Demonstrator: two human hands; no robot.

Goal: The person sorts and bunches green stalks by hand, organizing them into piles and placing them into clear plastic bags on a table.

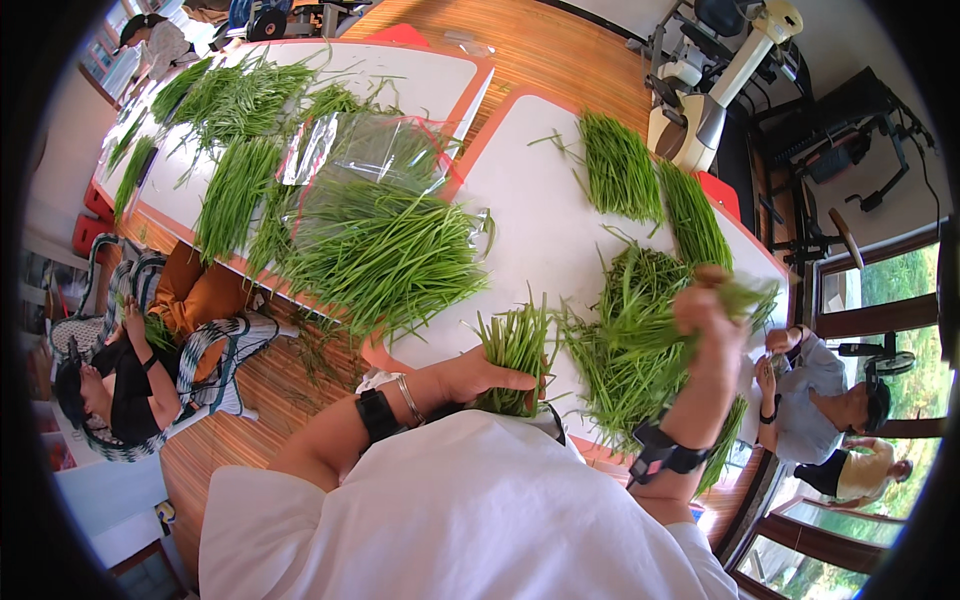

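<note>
My left hand is wrapped around an upright bundle of green leafy stalks, like garlic chives, close to my body at the table's edge. My right hand, blurred, is raised over the right side of the white table and grips some loose green stalks. Beneath it spreads a tangled heap of stalks. Two neater bundles, one wide and one narrow, lie beyond the heap. To the left, a large pile of stalks lies partly inside a clear plastic bag with red edging.
More stalks cover the adjoining white table at the left. One person sits on a chair at the left; another is at the table's right end. Exercise equipment stands behind the table.
</note>
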